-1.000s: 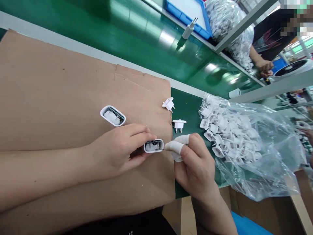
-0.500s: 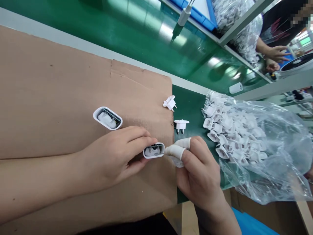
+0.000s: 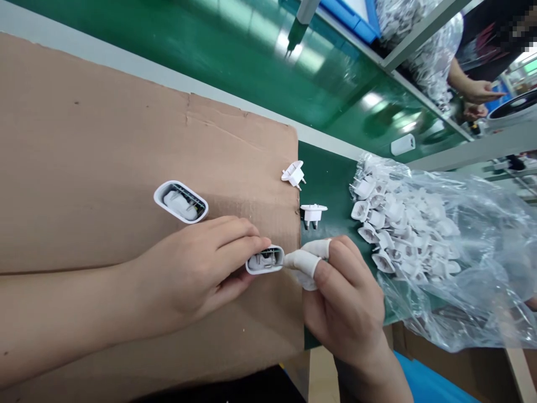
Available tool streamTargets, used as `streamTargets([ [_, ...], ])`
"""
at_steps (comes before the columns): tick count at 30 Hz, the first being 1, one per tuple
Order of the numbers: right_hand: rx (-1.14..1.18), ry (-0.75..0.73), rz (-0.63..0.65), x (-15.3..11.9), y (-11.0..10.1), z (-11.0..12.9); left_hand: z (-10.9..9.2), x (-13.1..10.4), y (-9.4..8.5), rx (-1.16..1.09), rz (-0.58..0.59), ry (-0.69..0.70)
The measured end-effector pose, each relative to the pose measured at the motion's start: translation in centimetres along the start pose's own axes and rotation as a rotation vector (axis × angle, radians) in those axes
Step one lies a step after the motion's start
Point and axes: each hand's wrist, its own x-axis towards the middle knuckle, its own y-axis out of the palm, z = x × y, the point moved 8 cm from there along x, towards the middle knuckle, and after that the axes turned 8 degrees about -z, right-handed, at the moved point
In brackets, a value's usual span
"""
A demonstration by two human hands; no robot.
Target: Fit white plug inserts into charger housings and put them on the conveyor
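My left hand [image 3: 210, 260] grips a white oval charger housing [image 3: 265, 270] between thumb and fingers, its open end facing up. Inside it, a white insert, metal contacts and part of a circuit board show. My right hand [image 3: 339, 291] wears white finger cots. Its fingers are drawn together, the tips at the housing's right end; whatever they pinch is hidden. Another open charger housing [image 3: 181, 201] lies on the cardboard beyond my left hand. One white plug cap with pins [image 3: 294, 173] rests at the cardboard's edge, and a second plug cap [image 3: 313, 214] is just beside that edge.
Brown cardboard [image 3: 104, 140] covers much of the green bench. At right, a clear plastic bag [image 3: 486, 252] spills many white plug caps [image 3: 403, 224]. A white housing [image 3: 403, 145] lies past the rail. A co-worker's hands [image 3: 478, 92] show at upper right.
The view has shifted slightly. The housing in my left hand has tipped a little, so its inner contacts show more. Both hands keep nearly the same pose.
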Motion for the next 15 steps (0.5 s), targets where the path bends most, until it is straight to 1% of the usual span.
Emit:
streamTargets([
  [3, 0.036, 0.035, -0.037, 0.0, -0.3, -0.2, 0.0, 0.1, 0.0, 0.000, 0.003, 0.001],
  [5, 0.070, 0.005, -0.042, 0.1, -0.1, 0.1, 0.0, 0.1, 0.0, 0.000, -0.001, 0.005],
  [8, 0.058, -0.039, -0.012, 0.1, 0.3, 0.4, 0.0, 0.1, 0.0, 0.003, -0.004, 0.007],
  [12, 0.004, 0.026, 0.014, 0.0, -0.1, -0.7, -0.1, 0.1, 0.0, 0.000, -0.010, 0.014],
  [15, 0.028, 0.051, -0.028, 0.0, -0.8, -1.1, -0.1, -0.1, 0.0, -0.001, -0.007, 0.012],
])
